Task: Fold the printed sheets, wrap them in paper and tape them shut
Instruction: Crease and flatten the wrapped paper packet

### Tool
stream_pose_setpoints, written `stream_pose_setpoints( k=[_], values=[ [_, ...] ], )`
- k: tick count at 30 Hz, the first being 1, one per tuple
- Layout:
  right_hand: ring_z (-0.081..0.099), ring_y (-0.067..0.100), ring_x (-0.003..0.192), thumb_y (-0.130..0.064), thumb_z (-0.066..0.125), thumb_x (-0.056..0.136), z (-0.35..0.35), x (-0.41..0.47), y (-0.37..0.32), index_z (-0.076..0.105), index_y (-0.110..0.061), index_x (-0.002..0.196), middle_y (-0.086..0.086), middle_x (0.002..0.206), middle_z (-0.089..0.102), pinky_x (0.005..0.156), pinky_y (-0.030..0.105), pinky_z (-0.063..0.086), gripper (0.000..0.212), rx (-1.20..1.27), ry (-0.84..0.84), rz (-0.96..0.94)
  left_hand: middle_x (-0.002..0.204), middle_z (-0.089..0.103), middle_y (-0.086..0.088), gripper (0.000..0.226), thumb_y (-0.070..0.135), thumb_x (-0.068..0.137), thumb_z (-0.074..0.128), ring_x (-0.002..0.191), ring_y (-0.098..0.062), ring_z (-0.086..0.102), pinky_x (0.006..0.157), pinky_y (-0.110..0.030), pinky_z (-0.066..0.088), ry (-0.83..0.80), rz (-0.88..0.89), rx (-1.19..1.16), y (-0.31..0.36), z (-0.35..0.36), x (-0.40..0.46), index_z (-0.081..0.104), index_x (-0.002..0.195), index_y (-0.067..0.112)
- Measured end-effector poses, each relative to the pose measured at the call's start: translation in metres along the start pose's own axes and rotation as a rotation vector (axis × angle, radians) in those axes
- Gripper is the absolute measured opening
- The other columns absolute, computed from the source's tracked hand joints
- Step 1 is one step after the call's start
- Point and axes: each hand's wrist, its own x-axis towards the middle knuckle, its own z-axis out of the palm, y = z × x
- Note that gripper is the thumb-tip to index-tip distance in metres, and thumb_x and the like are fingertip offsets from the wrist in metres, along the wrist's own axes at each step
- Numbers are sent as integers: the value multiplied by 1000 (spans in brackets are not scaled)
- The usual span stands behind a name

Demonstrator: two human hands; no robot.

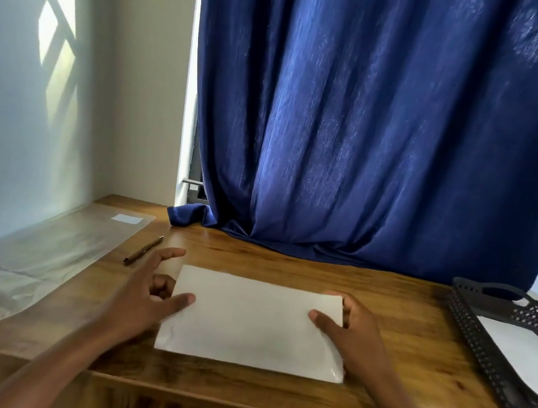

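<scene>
A flat white rectangular paper packet [252, 322] is laid on the brown wooden table [398, 332], near its front edge and about midway across. The packet's left edge is touched by the thumb of the left hand [147, 294], whose index finger is stretched out above the table while the other fingers are curled loosely; nothing is gripped by it. The packet's right end is held by the right hand [347, 325], the thumb being laid on top and the fingers being curled round the far right corner. At ten o'clock from the packet a thin brown pencil [143, 250] is seen lying slantwise on the table, and beyond it, along the left wall, a clear plastic sheet [45, 259] bearing a small white label is spread. At three o'clock, well apart from the packet, a black perforated plastic tray [472, 322] with white paper [522, 357] inside is set. At twelve o'clock a dark blue curtain [374, 132] is hung down onto the table.
</scene>
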Motion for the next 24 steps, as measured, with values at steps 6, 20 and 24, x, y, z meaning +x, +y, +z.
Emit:
stream_pose_setpoints(
  k=[6, 20, 24],
  values=[
    [55, 11, 119, -52, 78, 80, 23, 8, 32, 37, -36, 148, -7, 136, 56, 97, 29, 48, 81, -398, 24, 7, 117, 53, 20, 87, 48, 78, 85, 87, -5, 59, 74, -16, 48, -17, 27, 423, -19, 15, -1, 31, 145, 49],
    [-13, 3, 152, -77, -4, 81, 38, -17, 12, -6, -31, 160, -14, 167, -12, 126, 40, -8, 92, -891, -499, -163, 126, 49, 26, 65, 59, 82, 75, 113, -4, 50, 98, -32, 51, -88, 44, 518, -30, 15, 1, 42, 137, 51],
    [-11, 1, 152, -79, -1, 82, 38, -18, 13, -1, -33, 161, -16, 167, -8, 126, 38, -7, 92, -831, -457, -167, 123, 55, 24, 58, 57, 82, 76, 102, -1, 57, 93, -33, 53, -102, -44, 396, -28, 11, 16, 48, 132, 49]
  ],
)
